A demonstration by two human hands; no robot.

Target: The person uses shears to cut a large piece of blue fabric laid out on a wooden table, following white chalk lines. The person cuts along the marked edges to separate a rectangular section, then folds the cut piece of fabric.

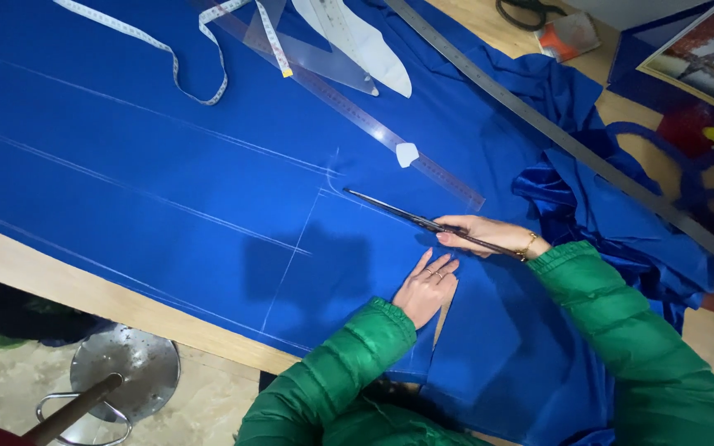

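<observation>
Right hand [489, 234] is clamped around the scissors [423, 221], blades lying along a chalk line on the blue cloth [167, 190]. Left hand [426, 287] lies flat, fingers together, pinning the cloth to the counter [84, 293] beside the cut so it stays taut.

- Ahead of the scissors [406, 216], the blue fabric [167, 190] lies bare leftward.
- Clear ruler [390, 136], chalk piece [406, 154] and tape measure [183, 66] crowd the far side.
- Bunched fabric blocks the right.
</observation>
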